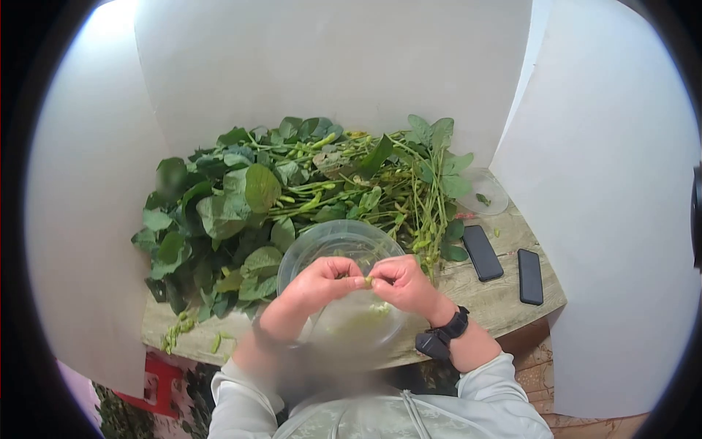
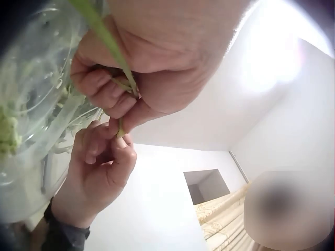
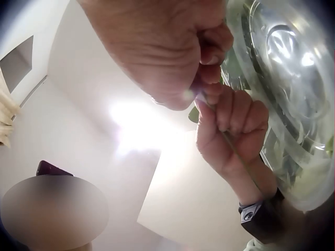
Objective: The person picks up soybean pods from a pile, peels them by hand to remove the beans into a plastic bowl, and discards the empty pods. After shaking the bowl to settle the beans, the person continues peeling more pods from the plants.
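Note:
Both hands meet over a clear plastic bowl (image 1: 322, 231). My left hand (image 1: 322, 282) grips a thin green stem (image 2: 107, 42), which runs along the palm in the right wrist view. Between the fingertips of the two hands is a small green bean pod (image 1: 368, 281); the right hand (image 1: 411, 285) pinches its end with thumb and finger. Pale green bits (image 1: 380, 308) lie in the bowl, partly hidden by the hands and forearms. Just behind the bowl spreads a large heap of leafy bean plants (image 1: 248, 190) with pods on their stalks.
Two dark phones (image 1: 483, 253) lie on the wooden table (image 1: 504, 306) to the right. A clear round lid or dish (image 1: 493, 201) with a leaf scrap is behind them. Loose pods (image 1: 175, 333) sit near the front left edge. White panels (image 1: 329, 66) enclose the table; a red stool (image 1: 164, 384) stands below left.

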A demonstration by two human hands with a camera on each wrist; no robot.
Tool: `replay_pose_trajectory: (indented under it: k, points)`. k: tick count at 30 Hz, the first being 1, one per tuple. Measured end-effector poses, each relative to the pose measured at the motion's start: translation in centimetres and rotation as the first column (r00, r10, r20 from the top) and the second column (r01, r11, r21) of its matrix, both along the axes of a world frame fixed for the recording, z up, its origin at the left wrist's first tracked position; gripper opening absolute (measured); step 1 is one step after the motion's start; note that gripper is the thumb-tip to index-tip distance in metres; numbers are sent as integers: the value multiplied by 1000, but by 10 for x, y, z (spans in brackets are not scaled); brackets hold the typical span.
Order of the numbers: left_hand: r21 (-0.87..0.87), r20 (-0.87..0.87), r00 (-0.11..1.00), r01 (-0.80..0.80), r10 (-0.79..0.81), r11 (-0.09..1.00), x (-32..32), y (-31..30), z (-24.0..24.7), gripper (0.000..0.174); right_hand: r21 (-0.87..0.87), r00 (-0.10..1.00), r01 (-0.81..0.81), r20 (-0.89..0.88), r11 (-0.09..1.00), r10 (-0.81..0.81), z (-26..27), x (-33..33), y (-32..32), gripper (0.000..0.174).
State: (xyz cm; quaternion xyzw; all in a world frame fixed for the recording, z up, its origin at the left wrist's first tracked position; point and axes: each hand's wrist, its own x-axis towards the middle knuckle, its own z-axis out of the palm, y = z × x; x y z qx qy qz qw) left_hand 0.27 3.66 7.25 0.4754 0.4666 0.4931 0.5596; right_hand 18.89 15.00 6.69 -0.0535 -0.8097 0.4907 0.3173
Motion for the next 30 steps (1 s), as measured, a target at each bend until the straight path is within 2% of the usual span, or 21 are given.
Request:
replay_pose_trajectory:
  k: [1, 2, 4, 6, 8, 9, 10, 11, 12, 13, 14, 16, 20, 25, 29, 30]
  points:
    - [-21, 103, 995, 19, -17, 1000, -1, 1, -1, 11, 36, 1000, 8, 18, 999, -9, 2, 0, -1, 8]
    - [-16, 92, 995, 32, -30, 999, -2, 1, -3, 11, 72, 999, 17, 38, 997, -20, 3, 0, -1, 7]
    - [-85, 267, 963, 57, -33, 995, -2, -1, -8, 10, 94, 999, 28, 20, 995, -30, 3, -3, -2, 6]
    - [-79, 290, 956, 68, -42, 995, -3, -4, -10, 10, 184, 999, 42, 16, 982, -46, 5, -4, -5, 6]
    - [-54, 210, 978, -8, 19, 998, 5, -4, -6, 11, 233, 998, 64, -40, 970, -56, 0, -8, -1, 8]
    - [-24, -63, 993, -98, 96, 995, 7, -2, -7, 13, 211, 994, 101, 7, 972, -105, -2, -8, -2, 10]
    - [-24, -69, 993, -94, 93, 995, 11, -2, -7, 13, 189, 986, 141, 56, 972, -154, -3, -8, -3, 14]
    - [140, -339, 915, -181, 219, 973, 16, -2, -8, 15, 191, 986, 147, 51, 971, -159, -3, -8, -3, 14]
    - [321, -551, 750, -213, 364, 923, 21, -2, -8, 18, 182, 979, 181, 59, 966, -195, -3, -9, -3, 14]
    - [370, -597, 696, -201, 398, 907, 22, -4, -8, 22, 172, 971, 214, 67, 962, -228, -3, -9, -4, 15]
    - [372, -601, 693, -196, 397, 907, 23, -4, -9, 22, 171, 971, 217, 61, 961, -231, -5, -10, -3, 15]
    - [465, -668, 573, -176, 474, 868, 23, -4, -11, 20, 169, 968, 203, 112, 964, -224, -10, -11, -1, 16]
    - [549, -639, 583, -111, 502, 828, 18, 2, -20, 19, 216, 969, 230, 45, 949, -245, -10, -13, -3, 16]
    - [540, -714, 489, -73, 501, 839, 21, 3, -22, 17, 227, 960, 261, 41, 938, -277, -9, -12, -6, 17]
    - [522, -705, 510, -98, 493, 848, 19, 4, -20, 18, 269, 963, 254, 18, 929, -268, -13, -14, -3, 18]
    - [511, -689, 549, -94, 473, 854, 17, 7, -23, 17, 266, 964, 250, 22, 931, -266, -13, -14, -2, 18]
